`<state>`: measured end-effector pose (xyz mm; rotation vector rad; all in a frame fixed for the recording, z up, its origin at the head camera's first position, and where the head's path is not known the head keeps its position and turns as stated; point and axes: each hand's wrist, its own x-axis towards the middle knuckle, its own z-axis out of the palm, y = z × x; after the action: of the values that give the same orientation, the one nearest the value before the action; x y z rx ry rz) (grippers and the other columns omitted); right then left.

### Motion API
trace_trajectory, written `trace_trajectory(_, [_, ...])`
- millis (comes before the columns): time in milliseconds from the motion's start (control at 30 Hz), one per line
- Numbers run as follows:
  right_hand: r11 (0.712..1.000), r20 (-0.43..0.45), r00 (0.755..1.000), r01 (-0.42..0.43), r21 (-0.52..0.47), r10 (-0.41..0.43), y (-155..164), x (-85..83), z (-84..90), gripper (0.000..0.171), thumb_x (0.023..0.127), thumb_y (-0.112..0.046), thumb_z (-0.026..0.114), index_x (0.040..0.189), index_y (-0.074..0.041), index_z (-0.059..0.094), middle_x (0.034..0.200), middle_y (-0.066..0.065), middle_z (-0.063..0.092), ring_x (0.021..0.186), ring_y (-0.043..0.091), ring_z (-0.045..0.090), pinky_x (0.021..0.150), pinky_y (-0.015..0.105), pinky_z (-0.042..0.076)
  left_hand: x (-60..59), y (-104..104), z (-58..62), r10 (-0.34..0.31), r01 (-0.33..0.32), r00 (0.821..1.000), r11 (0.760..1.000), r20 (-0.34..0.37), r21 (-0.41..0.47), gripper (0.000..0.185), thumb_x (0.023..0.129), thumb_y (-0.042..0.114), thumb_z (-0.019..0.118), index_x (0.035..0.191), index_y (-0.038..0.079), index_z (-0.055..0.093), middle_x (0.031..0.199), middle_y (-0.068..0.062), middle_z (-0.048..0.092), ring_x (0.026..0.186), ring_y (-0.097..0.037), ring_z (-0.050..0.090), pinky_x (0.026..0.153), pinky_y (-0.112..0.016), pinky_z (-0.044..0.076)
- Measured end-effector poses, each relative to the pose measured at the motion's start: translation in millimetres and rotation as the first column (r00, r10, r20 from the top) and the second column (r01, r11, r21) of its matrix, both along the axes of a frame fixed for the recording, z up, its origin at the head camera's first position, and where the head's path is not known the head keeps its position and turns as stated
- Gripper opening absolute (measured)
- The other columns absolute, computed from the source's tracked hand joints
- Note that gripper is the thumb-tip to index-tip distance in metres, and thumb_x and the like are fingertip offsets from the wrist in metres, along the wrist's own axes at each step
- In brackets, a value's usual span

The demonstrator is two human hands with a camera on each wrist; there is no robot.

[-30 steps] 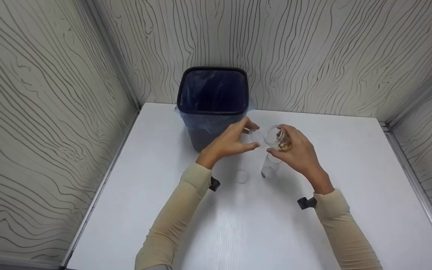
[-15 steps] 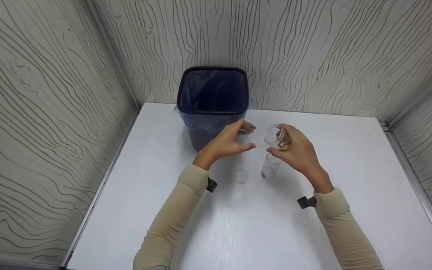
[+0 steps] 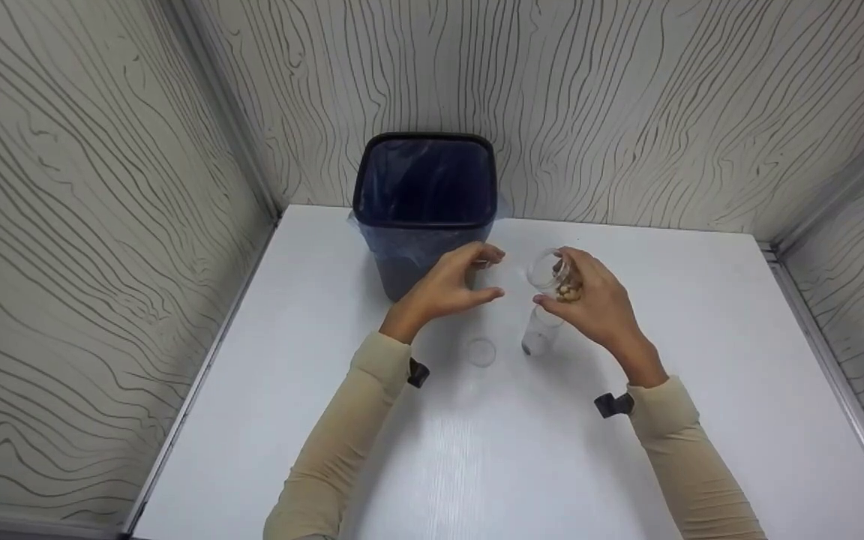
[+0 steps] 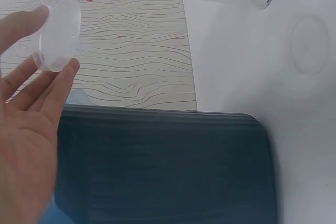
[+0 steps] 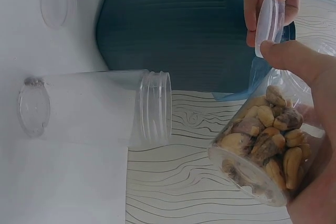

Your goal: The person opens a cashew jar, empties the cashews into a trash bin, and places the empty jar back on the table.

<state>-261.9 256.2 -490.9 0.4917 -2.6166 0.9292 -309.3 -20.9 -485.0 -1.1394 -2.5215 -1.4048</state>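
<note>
My left hand pinches a clear round lid by its edge, between thumb and fingers, to the left of the jar in my other hand. My right hand grips a clear plastic jar, tilted, its uncovered mouth toward the left hand. Cashew nuts, some with brown skin, fill the lower part of this jar. Just below the right hand, a second clear jar stands uncapped on the table, with a few dark bits at its bottom. Another clear lid lies flat to its left.
A dark bin with a bluish liner stands behind the left hand, its top uncovered. The white table meets patterned walls at the back and sides.
My left hand has drawn back to the left with the lid, widening the gap to the nut jar. The right hand has stayed almost still with its jar.
</note>
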Motion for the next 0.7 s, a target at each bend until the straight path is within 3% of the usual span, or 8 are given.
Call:
trace_trajectory(300, [1.000,-0.002,1.000,0.001,0.002,-0.001,1,-0.5,0.8,0.080,0.084,-0.031,0.093,0.149,-0.007,0.054,0.139,0.019,0.065,0.128,0.038,0.064,0.107,0.060,0.053,2.4,-5,-4.2,0.034,-0.034,0.999,0.999,-0.012,-0.010,0.054,0.091,0.015,0.086,0.137,0.001,0.064,0.140,-0.015,0.068,0.130,-0.027,0.065,0.114,-0.034,0.053])
trace_trajectory(700, [1.000,-0.014,1.000,0.006,-0.004,-0.006,0,-1.4,1.8,0.080,0.083,-0.029,0.094,0.149,-0.005,0.054,0.140,0.018,0.065,0.128,0.038,0.064,0.107,0.058,0.054,6.6,-14,-14.8,0.075,-0.074,0.997,0.997,0.025,-0.012,0.053,0.091,0.012,0.084,0.139,0.002,0.062,0.138,-0.012,0.068,0.127,-0.026,0.066,0.113,-0.037,0.054])
